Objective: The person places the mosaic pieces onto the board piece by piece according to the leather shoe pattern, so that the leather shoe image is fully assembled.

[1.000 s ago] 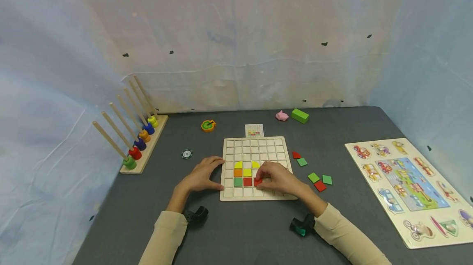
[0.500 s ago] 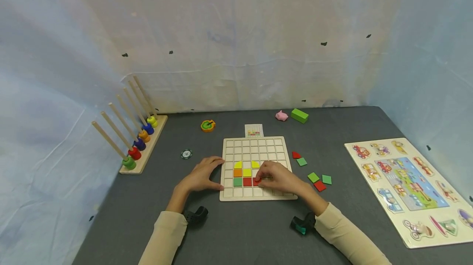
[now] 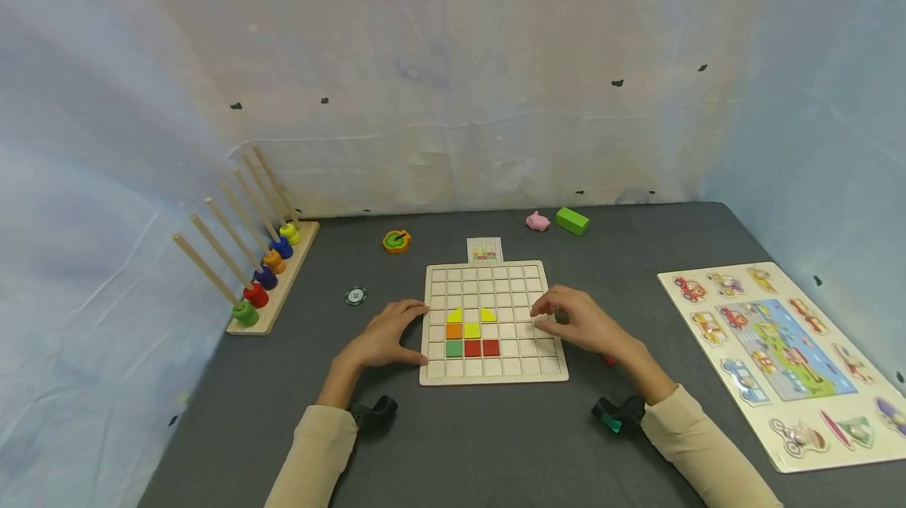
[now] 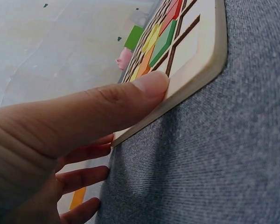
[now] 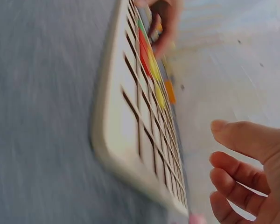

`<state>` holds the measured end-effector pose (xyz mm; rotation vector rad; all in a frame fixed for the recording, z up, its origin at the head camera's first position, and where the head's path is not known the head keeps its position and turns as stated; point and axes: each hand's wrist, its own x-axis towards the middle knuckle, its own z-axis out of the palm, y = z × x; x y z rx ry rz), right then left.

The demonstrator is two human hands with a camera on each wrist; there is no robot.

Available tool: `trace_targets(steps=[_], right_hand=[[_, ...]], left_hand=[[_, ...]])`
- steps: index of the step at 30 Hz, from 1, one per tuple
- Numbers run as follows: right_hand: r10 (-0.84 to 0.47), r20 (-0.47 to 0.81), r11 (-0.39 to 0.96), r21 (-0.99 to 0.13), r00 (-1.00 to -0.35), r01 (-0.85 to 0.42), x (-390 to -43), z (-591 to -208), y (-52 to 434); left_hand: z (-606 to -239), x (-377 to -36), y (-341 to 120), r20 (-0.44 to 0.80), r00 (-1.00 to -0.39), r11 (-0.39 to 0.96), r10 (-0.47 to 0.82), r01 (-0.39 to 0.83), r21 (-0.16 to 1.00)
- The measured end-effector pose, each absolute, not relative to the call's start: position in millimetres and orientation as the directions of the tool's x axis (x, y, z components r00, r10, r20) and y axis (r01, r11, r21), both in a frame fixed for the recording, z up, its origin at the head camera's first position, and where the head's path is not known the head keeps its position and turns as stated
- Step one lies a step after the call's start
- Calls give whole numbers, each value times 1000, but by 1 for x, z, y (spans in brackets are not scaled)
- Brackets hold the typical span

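Your left hand (image 3: 385, 341) blocks the left edge of the grid board (image 3: 493, 372); thumb pressed to its side, so no way in from there. Your right hand (image 3: 582, 321) hovers over the board's right columns, covering the loose tiles beside that edge; only a red sliver (image 3: 609, 361) shows. Bare grey table (image 3: 488, 437) in front of the board is a clear lane. Behind the board, the small card (image 3: 484, 249) sits just at its far edge. Peg rack (image 3: 259, 280) with slanted rods fences the far left, poker chip (image 3: 356, 296) lies between it and the board. Vehicle puzzle (image 3: 778, 358) fills the right side.
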<state>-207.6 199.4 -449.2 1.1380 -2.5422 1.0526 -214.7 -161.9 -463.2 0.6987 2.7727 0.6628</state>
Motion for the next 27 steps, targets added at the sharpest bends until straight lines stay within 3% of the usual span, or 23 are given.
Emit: trace_targets(steps=[12, 19, 27], right_hand=[[-484, 361, 624, -495, -797, -604, -198, -448, 262], [-420, 195, 741, -490, -886, -459, -190, -459, 275], [-433, 156, 742, -499, -888, -449, -187, -466, 274]], left_hand=[[-462, -214, -165, -68, -857, 769, 510, 419, 483], [-464, -214, -165, -64, -857, 767, 512, 422, 483], [-463, -214, -164, -72, -859, 772, 508, 416, 480]])
